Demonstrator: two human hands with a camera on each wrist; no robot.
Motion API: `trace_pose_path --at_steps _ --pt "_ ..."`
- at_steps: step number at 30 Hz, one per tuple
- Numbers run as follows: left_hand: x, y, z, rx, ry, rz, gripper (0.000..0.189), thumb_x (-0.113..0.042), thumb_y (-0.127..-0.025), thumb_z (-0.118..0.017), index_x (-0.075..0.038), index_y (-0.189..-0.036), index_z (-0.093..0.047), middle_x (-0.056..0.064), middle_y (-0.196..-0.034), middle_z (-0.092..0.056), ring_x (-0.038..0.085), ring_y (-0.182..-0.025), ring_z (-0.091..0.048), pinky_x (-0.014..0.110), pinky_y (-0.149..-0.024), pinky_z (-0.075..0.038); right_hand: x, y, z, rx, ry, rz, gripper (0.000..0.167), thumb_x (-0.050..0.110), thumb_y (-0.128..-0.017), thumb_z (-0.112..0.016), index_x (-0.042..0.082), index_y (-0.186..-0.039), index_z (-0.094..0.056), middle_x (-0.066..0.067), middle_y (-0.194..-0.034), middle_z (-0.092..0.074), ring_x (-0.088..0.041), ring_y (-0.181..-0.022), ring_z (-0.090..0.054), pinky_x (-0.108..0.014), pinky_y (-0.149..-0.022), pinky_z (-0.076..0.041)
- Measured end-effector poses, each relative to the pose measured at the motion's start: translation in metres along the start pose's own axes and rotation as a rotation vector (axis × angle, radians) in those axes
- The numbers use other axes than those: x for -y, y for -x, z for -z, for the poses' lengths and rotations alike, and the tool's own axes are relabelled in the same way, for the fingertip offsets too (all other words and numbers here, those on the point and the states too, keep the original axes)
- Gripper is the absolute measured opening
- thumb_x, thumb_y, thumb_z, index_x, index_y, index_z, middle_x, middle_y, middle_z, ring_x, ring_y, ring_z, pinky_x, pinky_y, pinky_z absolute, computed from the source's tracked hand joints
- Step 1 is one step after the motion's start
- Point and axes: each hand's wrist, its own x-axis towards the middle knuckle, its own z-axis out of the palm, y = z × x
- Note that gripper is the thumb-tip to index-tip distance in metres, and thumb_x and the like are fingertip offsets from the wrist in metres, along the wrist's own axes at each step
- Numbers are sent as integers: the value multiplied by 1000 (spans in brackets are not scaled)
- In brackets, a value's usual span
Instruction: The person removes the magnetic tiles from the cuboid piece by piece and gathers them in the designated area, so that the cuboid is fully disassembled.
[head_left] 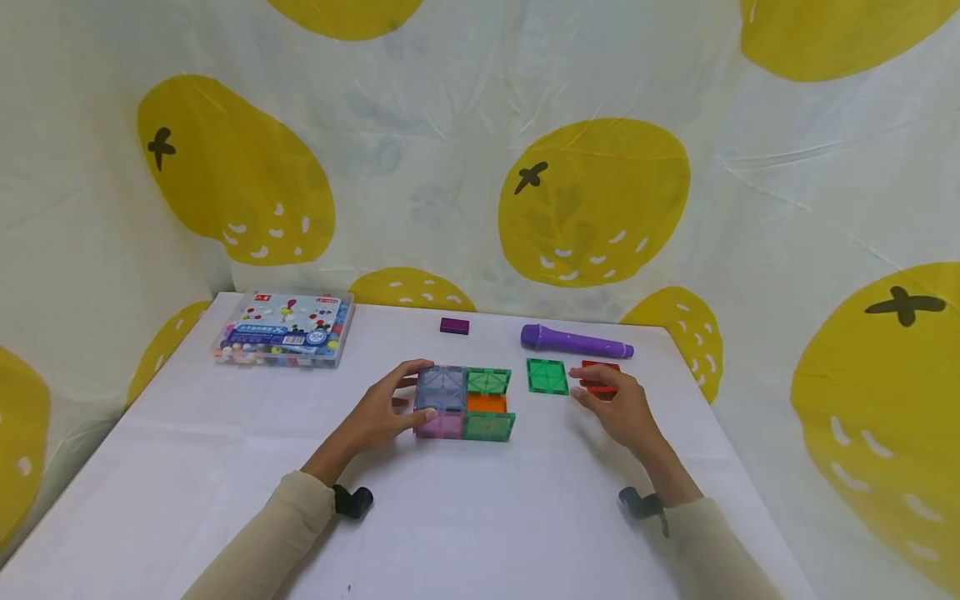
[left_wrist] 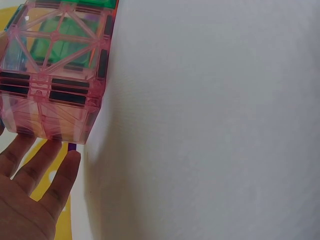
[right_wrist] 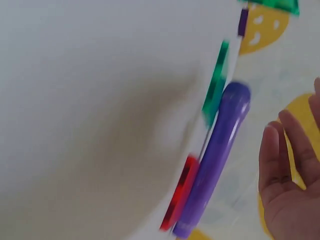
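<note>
A box built of clear magnetic tiles (head_left: 440, 388) stands mid-table, purple and pink on its left half. Its right half has upright green tiles around an orange one, with an open top. My left hand (head_left: 382, 414) grips the box's left end, thumb at the front and index finger at the back top corner; the left wrist view has its other fingers (left_wrist: 62, 182) along the pink end. Hovering with nothing in it, my right hand (head_left: 618, 407) overlaps a red magnetic tile (head_left: 600, 372). A loose green magnetic tile (head_left: 547, 377) lies just left of its fingertips.
A purple toy microphone (head_left: 576, 342) lies behind the loose tiles. Near the back edge is a small dark purple block (head_left: 454, 326). A clear plastic case (head_left: 283, 328) of colourful beads sits at the back left. Behind the table (head_left: 480, 525) hangs a fruit-print cloth (head_left: 427, 108).
</note>
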Motion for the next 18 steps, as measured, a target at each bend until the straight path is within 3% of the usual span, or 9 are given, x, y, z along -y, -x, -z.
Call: trace_pose_path --at_steps 3,9,15,18 --pt "0 0 0 2 3 -3 79 -37 -93 -84 -36 -159 -41 2 -167 -43 38 -151 -46 59 -117 -49 19 8 -14 83 -89 91 32 19 -97 -80 14 -128 -76 -4 -132 -75 -33 -125 -68 -32 -99 -61" --pt "-1 -1 0 3 5 0 79 -37 -93 -84 -35 -159 -41 2 -167 -43 38 -152 -46 59 -117 -49 45 19 -40 239 -153 216 25 20 -95 -81 22 -120 -77 -6 -139 -73 -25 -132 -65 -49 -102 -62" --pt "0 -1 0 2 7 13 79 -37 -92 -85 -39 -158 -41 1 -167 -43 38 -152 -46 59 -117 -49 62 19 -60 312 -93 286 19 16 -93 -83 17 -112 -80 -6 -134 -75 -26 -127 -67 -56 -100 -61" --pt "0 -1 0 2 8 8 80 -37 -92 -85 -37 -159 -41 1 -167 -43 38 -152 -46 59 -117 -49 68 17 -67 317 -31 320 17 13 -93 -83 16 -109 -81 -1 -127 -77 -23 -121 -70 -52 -97 -63"
